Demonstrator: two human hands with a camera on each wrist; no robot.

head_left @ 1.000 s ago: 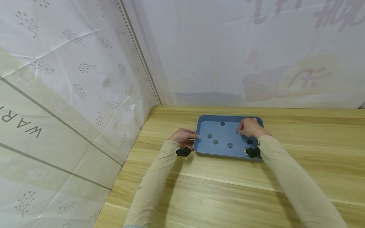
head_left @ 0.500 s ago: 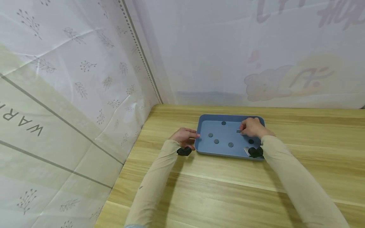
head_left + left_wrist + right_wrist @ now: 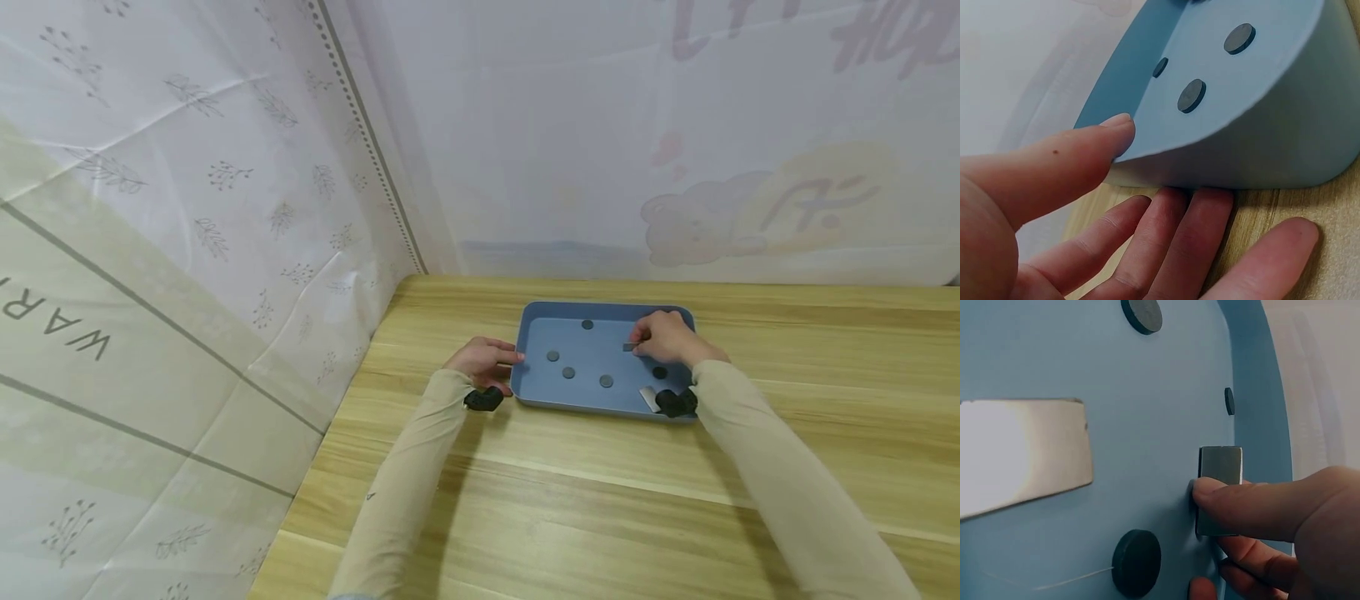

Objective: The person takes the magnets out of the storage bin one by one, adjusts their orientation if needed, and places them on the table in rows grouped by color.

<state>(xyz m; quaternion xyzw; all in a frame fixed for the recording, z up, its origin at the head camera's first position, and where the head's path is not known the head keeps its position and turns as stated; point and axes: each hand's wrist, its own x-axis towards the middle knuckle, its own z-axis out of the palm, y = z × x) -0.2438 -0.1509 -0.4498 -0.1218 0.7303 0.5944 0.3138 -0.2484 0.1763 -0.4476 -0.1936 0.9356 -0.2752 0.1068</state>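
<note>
A shallow blue tray [image 3: 600,353] lies on the wooden table. At its left end my left hand [image 3: 478,358] holds the edge: in the left wrist view the thumb [image 3: 1072,156] lies at the rim and the fingers touch the outer wall low down. Over the tray's right part, my right hand [image 3: 664,335] pinches a small silver rectangular block [image 3: 1220,464] between thumb and fingers, close above the tray floor. A second silver rectangular block [image 3: 1029,450] lies flat nearby, partly behind the wrist strap in the head view. A dark round disc [image 3: 1137,564] lies below the held block.
Several more dark discs lie spread over the tray floor, among them one near the back wall [image 3: 587,324] and one towards the front [image 3: 606,381]. Black camera mounts [image 3: 483,399] sit at both wrists. Patterned white cloth [image 3: 562,167] hangs behind and left of the table.
The held block has turned from showing its face to lying nearly edge-on in the head view. My right wrist has shifted slightly right. The left hand and the loose discs stay put.
</note>
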